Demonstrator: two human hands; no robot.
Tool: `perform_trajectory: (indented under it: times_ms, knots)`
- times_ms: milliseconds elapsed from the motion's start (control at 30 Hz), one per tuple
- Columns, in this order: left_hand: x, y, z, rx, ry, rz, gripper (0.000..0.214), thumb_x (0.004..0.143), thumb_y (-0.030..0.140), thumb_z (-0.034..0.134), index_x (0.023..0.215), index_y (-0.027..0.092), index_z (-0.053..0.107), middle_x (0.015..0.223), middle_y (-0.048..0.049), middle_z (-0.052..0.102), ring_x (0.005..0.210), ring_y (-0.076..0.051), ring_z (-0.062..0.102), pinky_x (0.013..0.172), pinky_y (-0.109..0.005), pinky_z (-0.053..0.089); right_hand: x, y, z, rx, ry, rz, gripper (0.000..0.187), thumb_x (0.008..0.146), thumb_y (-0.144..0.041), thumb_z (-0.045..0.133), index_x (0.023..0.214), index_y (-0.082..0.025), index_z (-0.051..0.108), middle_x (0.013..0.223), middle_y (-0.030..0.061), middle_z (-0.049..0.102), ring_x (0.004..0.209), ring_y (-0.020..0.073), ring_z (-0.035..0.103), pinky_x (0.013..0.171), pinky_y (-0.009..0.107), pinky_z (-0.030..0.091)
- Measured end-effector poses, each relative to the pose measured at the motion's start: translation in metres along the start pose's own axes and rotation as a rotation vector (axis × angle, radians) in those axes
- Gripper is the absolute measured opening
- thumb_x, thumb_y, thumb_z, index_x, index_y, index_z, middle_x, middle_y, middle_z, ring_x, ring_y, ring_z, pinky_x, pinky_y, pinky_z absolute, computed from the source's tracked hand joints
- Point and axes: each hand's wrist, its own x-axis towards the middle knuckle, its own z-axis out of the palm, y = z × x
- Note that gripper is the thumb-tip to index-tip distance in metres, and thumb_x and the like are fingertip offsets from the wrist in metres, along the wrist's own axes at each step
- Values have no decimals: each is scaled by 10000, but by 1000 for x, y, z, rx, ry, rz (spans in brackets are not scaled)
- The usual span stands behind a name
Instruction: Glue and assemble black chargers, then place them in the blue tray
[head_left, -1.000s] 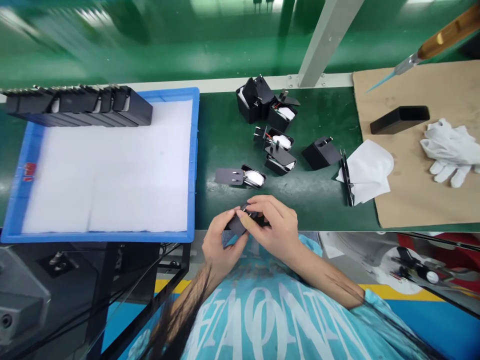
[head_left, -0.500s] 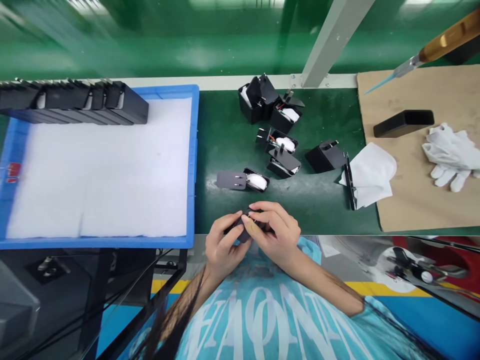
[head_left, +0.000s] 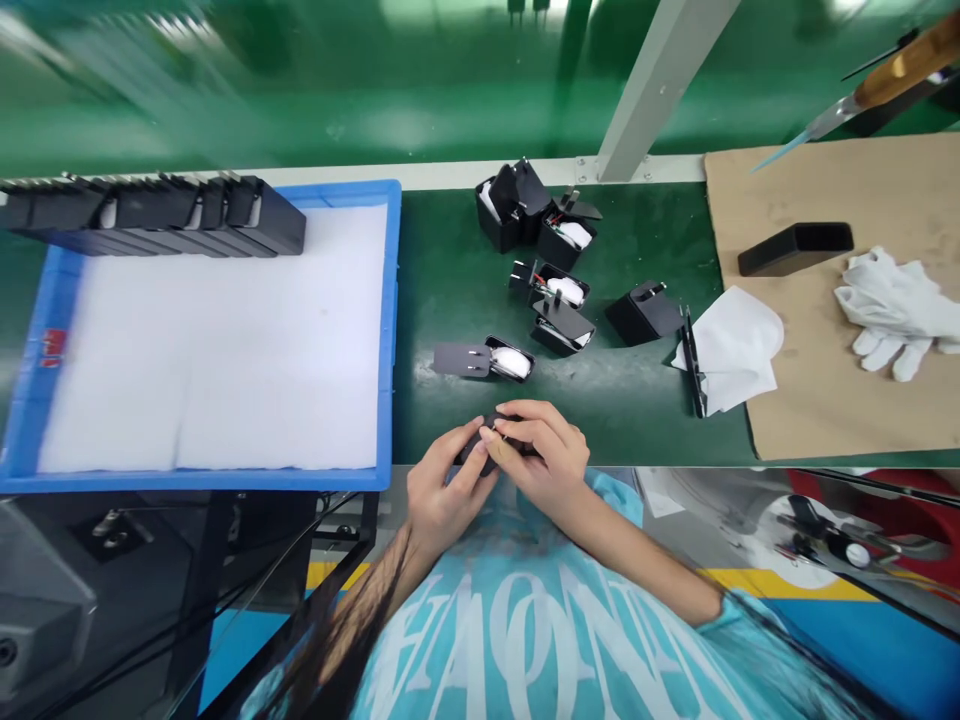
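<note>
I see the fingers (head_left: 501,436) of both hands closed around one small black charger housing (head_left: 487,452), held at the near edge of the surface, just in front of the body. The left hand (head_left: 442,490) cups the part from the left and below; the right hand (head_left: 547,465) covers it from above, fingertips pressed on its top. The housing is largely hidden, so I cannot tell whether its plug cover is seated.

Judged step: press-closing or fitting one unit by hand. The next move likely calls for steady, even pressure from both thumbs with the part kept square, as a tilted cover could jam.

Beyond the hands, an open unit with its pronged cover (head_left: 484,359) lies flat on the green surface (head_left: 645,410). Further back sits a loose cluster of open housings (head_left: 544,235), some showing white inserts. To the right lie tweezers (head_left: 691,362) touching a white cloth (head_left: 731,348), then a cardboard sheet (head_left: 825,400) bearing a black sleeve (head_left: 795,248) and white gloves (head_left: 896,310). To the left, a blue tray (head_left: 388,330) lined with white foam carries a row of finished black units (head_left: 161,203) along its far edge. A grey post (head_left: 652,85) rises behind.
</note>
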Motion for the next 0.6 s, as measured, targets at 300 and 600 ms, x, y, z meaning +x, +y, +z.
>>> perform_trajectory:
  times_ms: [300, 600]
  knots:
    - [25, 24, -8, -957, 190, -1021, 330, 758, 442, 742, 924, 211, 574, 812, 10, 680, 707, -132, 677, 636, -238, 571, 12, -1, -38, 329, -236, 138, 302, 969, -373, 440, 1111, -222, 659, 943, 76, 704, 840, 182, 655, 718, 331, 557]
    - [49, 36, -4, -1464, 119, -1388, 309, 769, 438, 750, 918, 193, 634, 851, -7, 728, 614, -89, 669, 513, -140, 553, 20, -9, -43, 358, -315, 203, 358, 879, -317, 620, 1234, -276, 601, 994, 28, 602, 622, 80, 528, 550, 239, 497]
